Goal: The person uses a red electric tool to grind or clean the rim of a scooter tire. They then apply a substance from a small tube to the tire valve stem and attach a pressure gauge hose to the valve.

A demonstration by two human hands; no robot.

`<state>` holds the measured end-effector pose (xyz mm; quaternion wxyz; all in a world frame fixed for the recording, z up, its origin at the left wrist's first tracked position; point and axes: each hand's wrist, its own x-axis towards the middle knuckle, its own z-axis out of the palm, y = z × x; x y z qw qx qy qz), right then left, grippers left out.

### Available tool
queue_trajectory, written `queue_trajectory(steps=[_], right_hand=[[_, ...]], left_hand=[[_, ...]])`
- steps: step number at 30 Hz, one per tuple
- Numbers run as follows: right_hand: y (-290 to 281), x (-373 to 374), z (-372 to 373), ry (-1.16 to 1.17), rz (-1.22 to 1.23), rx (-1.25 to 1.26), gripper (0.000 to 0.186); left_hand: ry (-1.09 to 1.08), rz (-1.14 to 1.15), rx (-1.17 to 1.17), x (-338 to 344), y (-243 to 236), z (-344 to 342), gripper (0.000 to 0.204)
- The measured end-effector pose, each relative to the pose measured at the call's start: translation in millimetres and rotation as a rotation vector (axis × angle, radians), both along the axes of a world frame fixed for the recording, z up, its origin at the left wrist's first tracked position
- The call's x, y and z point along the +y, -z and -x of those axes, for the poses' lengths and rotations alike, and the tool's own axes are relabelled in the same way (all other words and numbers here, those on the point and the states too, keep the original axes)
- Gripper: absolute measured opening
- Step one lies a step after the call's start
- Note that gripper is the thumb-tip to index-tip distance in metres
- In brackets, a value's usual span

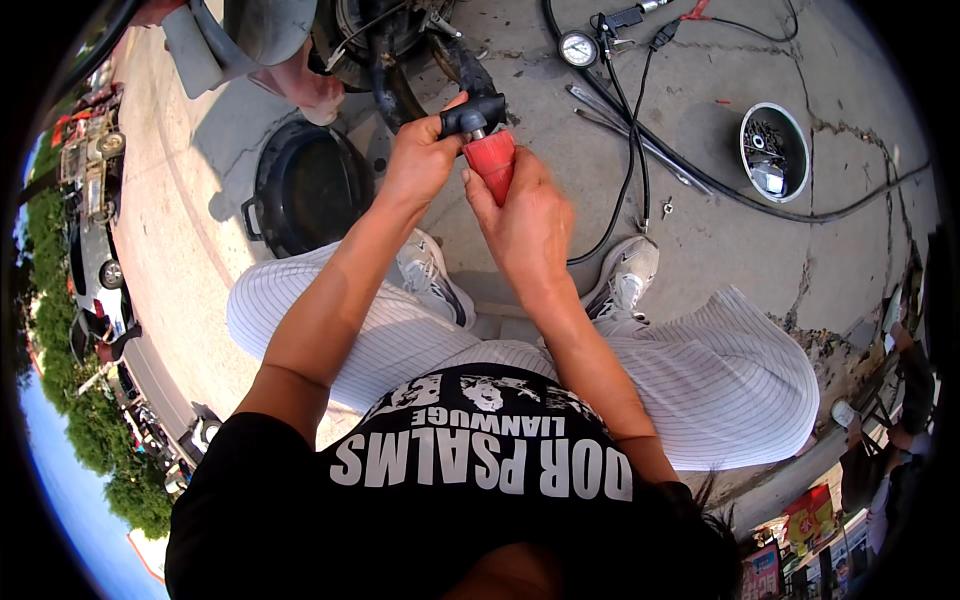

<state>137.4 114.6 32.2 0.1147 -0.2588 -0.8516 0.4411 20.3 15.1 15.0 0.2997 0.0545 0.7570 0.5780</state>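
Ahead of my knees, my left hand (420, 165) is closed round a folded stretch of black rubber tube (486, 106). Its fingers are partly hidden behind the rubber. My right hand (530, 215) wraps a red tapered tool (490, 160) with a short metal neck and a grey rounded head. That head meets the rubber beside my left fingers. Further lengths of black tube (395, 85) lead away toward a wheel (360, 20) at the top, where cables and metal parts show.
A black basin (305, 190) stands to the left. Right of centre, a pressure gauge (578, 48) and black hoses (642, 120) lie on cracked concrete beside long metal bars (640, 145). A metal bowl (774, 150) holds small parts. Another person's foot (310, 95) is near the wheel.
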Motion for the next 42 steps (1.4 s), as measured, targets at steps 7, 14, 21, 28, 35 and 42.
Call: queue_trajectory(steps=[7,14,21,28,35,42], right_hand=[[0.9,1.5,0.0,-0.012,-0.001,-0.001,0.049],[6.2,3.8,-0.4,-0.010,-0.047,0.019,0.048],[4.2,5.2,0.0,-0.001,-0.039,0.011,0.048],[2.9,5.9,0.2,0.011,-0.030,0.039,0.048],[4.2,11.3,0.7,0.043,-0.033,0.013,0.047],[5.9,10.7,1.4,0.046,-0.039,0.015,0.047]], left_hand=[[0.010,0.013,0.082,-1.1,4.5,-0.3,0.029],[0.030,0.049,0.113,-1.1,5.0,1.7,0.029],[0.030,0.041,0.152,-2.7,5.3,0.9,0.029],[0.172,0.202,0.409,-9.7,14.0,3.5,0.025],[0.236,0.318,0.590,-9.8,9.3,1.7,0.025],[0.275,0.349,0.628,-9.7,6.9,0.7,0.025]])
